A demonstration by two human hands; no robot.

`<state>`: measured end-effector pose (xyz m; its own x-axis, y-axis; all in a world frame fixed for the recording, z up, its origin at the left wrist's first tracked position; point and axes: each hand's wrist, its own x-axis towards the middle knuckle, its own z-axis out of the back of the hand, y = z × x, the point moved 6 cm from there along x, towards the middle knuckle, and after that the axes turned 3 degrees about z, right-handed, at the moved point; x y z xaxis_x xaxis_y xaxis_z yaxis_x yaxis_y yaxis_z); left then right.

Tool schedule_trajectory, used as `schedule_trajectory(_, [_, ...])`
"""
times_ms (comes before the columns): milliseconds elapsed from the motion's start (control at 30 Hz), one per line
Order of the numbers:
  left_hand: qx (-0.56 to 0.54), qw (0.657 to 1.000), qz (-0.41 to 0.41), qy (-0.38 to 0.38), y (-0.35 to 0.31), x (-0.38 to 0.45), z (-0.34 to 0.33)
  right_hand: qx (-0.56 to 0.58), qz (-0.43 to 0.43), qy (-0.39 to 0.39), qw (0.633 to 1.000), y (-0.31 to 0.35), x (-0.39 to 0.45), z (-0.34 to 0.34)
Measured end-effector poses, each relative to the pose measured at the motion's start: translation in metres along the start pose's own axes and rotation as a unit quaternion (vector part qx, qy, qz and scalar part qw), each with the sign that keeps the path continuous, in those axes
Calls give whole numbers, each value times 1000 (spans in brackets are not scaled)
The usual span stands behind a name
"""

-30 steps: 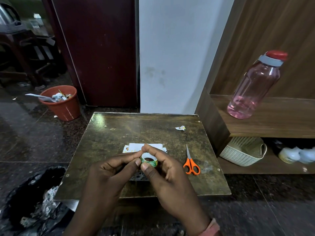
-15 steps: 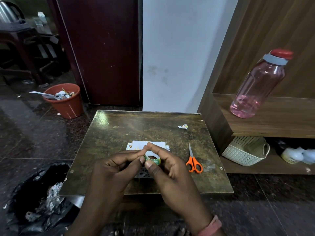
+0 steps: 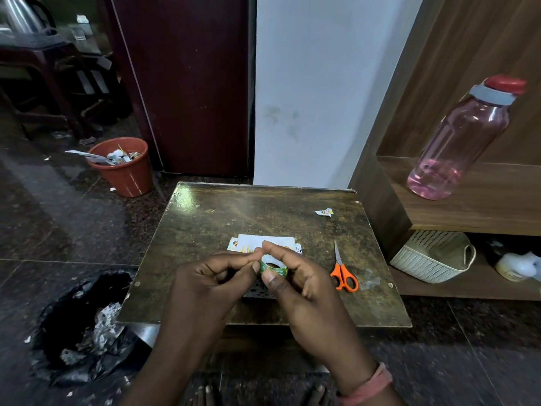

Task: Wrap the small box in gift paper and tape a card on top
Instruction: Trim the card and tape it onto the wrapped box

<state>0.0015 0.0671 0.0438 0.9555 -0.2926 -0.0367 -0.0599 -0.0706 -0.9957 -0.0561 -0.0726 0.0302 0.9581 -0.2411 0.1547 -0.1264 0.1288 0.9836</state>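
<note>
Up close, I had both hands meeting over the near half of the surface (image 3: 205, 230), with a small roll of tape (image 3: 273, 268) between them. My right hand (image 3: 304, 291) was closed around the roll, thumb pressed on its near green rim and forefinger curled over the far side, so the open centre faced up toward the camera. My left hand (image 3: 210, 279) was pinched shut at the roll's left edge, thumb and forefinger tips together against the tape; whether a loose end sat between them I could not tell. A pinkish band (image 3: 371, 382) circled my right wrist.

Just beyond my fingers lay a white card (image 3: 265, 241) on top of the patterned gift paper (image 3: 234, 246), only its far strip and corners showing. Beneath my hands a bit of a dark, perforated-looking item (image 3: 257, 290) peeked out; I could not make out what it was.

Orange-handled scissors (image 3: 342, 271) lay closed to the right of my right hand, blades pointing away from me, apart from everything else. A torn paper scrap (image 3: 324, 212) sat near the far right corner. Off the surface, a terracotta bin (image 3: 123, 171) with scraps stood on the floor at far left, a black bag (image 3: 82, 332) with crumpled paper at near left, and a pink bottle (image 3: 459, 142) stood on the wooden shelf (image 3: 483, 212) at right, above a cream basket (image 3: 430, 256).
</note>
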Motion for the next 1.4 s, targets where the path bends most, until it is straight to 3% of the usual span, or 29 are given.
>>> schedule_trajectory(233, [11,1000,6,-16,2,0,1,-2,-5,2,1000,-3,0,-1])
schedule_trajectory(600, [-102,994,26,28,3,3,1,15,-1,-1,1000,-3,4,3])
schedule_trajectory(900, [-97,995,19,22,2,6,4,-6,-2,38,999,-2,3,3])
schedule_trajectory(1400, [-102,993,51,13,7,7,5,-4,-5,16,1000,-4,3,2])
